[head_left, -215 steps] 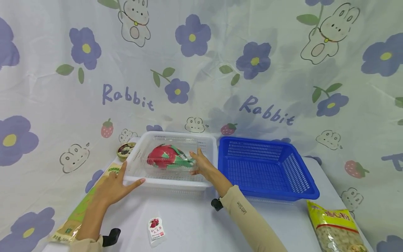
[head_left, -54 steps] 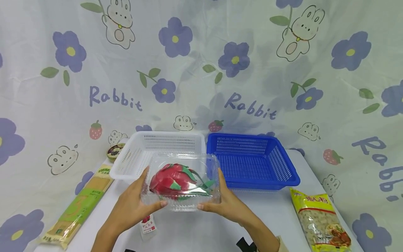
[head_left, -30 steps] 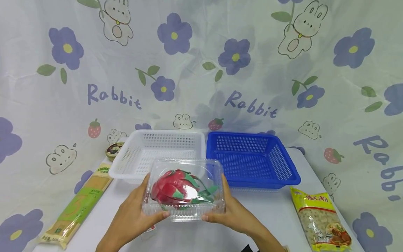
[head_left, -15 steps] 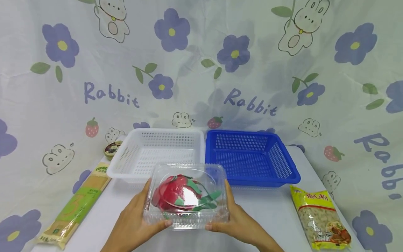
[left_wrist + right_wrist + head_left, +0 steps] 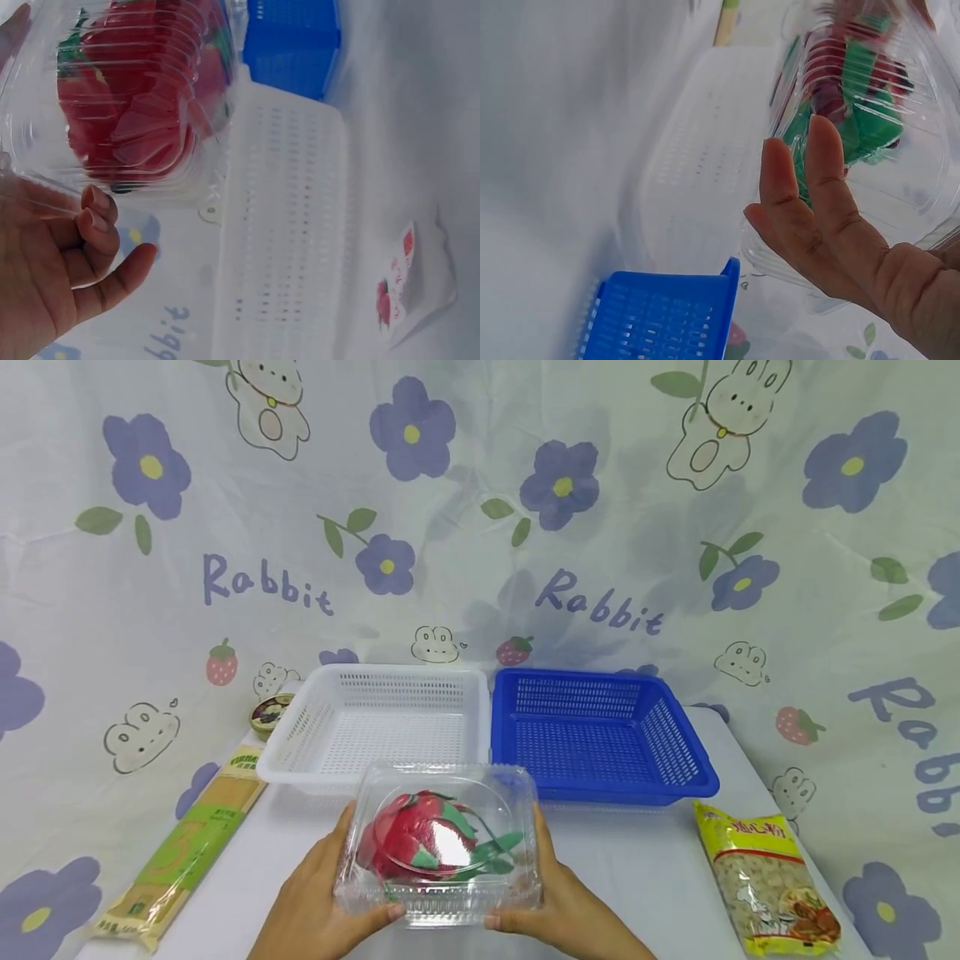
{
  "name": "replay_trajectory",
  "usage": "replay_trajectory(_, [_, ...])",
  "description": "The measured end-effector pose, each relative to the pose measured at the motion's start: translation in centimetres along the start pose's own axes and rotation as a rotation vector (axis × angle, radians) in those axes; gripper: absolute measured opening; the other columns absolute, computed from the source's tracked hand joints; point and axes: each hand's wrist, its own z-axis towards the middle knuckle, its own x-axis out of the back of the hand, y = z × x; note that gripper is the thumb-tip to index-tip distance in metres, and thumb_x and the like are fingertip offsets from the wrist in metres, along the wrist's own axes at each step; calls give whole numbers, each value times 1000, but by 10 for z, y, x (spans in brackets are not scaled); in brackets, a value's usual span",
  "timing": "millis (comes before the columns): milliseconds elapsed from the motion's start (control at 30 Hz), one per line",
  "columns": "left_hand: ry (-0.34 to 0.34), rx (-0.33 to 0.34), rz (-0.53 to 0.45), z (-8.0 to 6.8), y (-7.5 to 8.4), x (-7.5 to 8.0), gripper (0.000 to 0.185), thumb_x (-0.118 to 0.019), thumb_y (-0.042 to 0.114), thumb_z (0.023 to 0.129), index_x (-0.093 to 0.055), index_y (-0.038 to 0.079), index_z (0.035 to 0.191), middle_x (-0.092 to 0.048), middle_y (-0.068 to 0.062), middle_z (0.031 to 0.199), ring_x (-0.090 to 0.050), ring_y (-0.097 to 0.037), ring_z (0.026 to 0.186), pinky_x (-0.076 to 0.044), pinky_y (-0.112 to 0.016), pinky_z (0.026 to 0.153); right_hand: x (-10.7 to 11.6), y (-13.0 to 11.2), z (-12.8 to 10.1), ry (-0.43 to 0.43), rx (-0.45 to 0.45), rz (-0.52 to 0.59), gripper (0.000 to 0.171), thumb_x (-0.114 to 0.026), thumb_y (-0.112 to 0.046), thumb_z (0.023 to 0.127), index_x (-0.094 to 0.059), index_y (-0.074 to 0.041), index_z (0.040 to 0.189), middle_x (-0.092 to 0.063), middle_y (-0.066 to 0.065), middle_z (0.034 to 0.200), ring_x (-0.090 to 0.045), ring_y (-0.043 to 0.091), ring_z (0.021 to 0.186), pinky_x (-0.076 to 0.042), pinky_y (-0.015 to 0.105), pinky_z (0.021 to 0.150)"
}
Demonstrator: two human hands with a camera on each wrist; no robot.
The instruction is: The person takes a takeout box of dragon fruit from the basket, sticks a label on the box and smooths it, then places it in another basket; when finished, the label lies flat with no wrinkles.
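Lifted out of the white basket (image 5: 352, 739), the clear box (image 5: 442, 843) sits before it, both hands (image 5: 318, 902) (image 5: 562, 906) pinching its sides.

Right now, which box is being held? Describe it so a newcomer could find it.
Start at the white basket and blue basket side by side. Just in front of them, the left hand and right hand hold a clear plastic box. Only it is see-through, showing a red, green-leafed fruit.
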Motion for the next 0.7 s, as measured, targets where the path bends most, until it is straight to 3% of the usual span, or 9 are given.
replay_trajectory(133, [-56, 67, -34, -2, 0, -3, 131, -73, 76, 65, -2, 23, 161, -45, -20, 149, -51, -48, 127, -45, -70, 91, -1, 1, 1, -7, -5, 23, 130, -81, -31, 84, 32, -45, 147, -48, 19, 147, -64, 26, 117, -50, 54, 96])
replay_trajectory(300, [-63, 76, -55, -5, -1, -8, 128, -73, 74, 67, -4, 22, 161, -44, -19, 150, -50, -48, 128, -46, -69, 91, -2, 4, -1, -18, -27, 54, 131, -81, -29, 84, 33, -49, 145, -44, 22, 149, -64, 29, 117, -51, 54, 95])
replay_trajectory(700, [-119, 108, -2, -4, -5, -14, 131, -72, 76, 66, -3, 20, 161, -47, -22, 146, -52, -49, 124, -48, -68, 88, -3, 16, -5, 10, -120, -30, 135, -82, -35, 82, 34, -25, 150, -47, 26, 143, -63, 36, 115, -46, 66, 93])
